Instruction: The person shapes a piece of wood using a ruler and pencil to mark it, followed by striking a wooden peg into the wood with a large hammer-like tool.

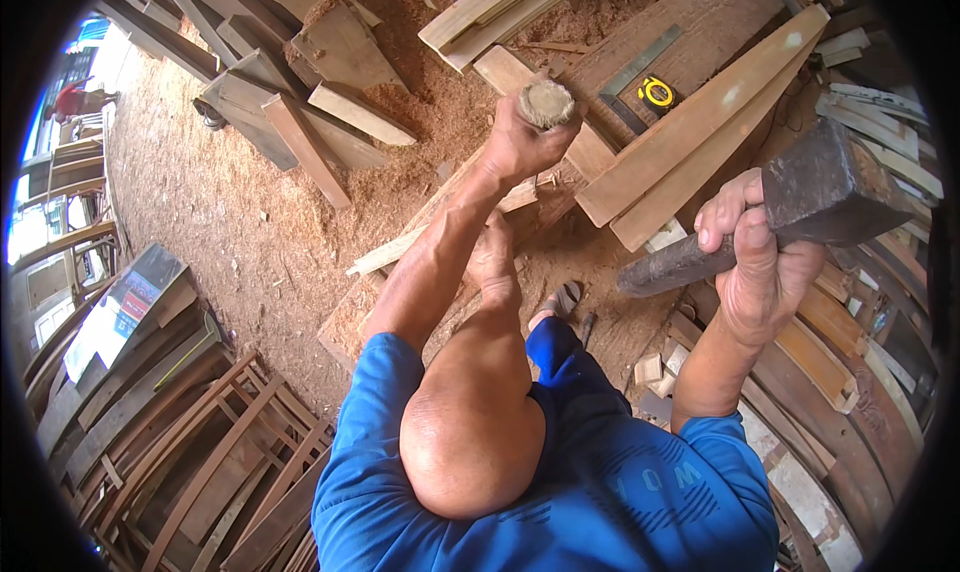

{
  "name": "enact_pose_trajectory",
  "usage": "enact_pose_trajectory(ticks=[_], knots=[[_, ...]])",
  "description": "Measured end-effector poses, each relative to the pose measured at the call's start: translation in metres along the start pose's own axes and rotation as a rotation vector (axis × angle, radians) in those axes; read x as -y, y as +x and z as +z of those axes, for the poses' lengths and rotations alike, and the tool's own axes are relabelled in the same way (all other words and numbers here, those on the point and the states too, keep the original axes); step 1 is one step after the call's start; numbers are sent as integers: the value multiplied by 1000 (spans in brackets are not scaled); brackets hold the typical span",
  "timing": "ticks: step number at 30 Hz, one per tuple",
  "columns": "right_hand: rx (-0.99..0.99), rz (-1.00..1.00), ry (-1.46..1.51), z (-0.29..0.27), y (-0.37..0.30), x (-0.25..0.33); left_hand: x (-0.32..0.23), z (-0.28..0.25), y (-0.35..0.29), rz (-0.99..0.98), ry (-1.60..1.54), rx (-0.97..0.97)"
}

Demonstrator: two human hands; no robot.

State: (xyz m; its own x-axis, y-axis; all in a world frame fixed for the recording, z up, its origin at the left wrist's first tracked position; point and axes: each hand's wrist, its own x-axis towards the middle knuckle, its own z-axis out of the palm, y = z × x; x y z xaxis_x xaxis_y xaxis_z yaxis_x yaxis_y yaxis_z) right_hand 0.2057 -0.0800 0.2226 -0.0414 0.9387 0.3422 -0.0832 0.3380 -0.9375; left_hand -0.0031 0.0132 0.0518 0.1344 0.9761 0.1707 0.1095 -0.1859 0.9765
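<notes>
My left hand (pixel 525 144) is wrapped round the upright handle of what looks like a chisel (pixel 547 104). Its round, frayed wooden end faces up, while the blade is hidden below the fist. In my right hand (pixel 765 262) is a dark, blocky mallet (pixel 822 187), raised at the right with its head away from the chisel and its handle slanting down to the left. Under my left hand lies a pale wooden piece (pixel 400 247), with my bare left foot (pixel 492 252) resting on or against it.
Wide boards (pixel 710 112) at upper right lie near a metal square (pixel 640 72) and a yellow tape measure (pixel 656 94). Offcuts (pixel 290 102) stand at upper left among wood shavings (pixel 190 192). Curved wooden parts and frames (pixel 200 462) are stacked at lower left, more planks (pixel 820 362) at right.
</notes>
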Motion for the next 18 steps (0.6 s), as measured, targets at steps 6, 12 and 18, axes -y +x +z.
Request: enact_pose_trajectory(ticks=[6, 12, 18], knots=[[-52, -9, -213, 7, 11, -2, -6, 5, -6, -4, 69, 13], [354, 72, -900, 9, 32, -52, -8, 14, -19, 144, -24, -45], [201, -212, -648, 20, 35, -19, -13, 13, -30, 196, 123, 4]])
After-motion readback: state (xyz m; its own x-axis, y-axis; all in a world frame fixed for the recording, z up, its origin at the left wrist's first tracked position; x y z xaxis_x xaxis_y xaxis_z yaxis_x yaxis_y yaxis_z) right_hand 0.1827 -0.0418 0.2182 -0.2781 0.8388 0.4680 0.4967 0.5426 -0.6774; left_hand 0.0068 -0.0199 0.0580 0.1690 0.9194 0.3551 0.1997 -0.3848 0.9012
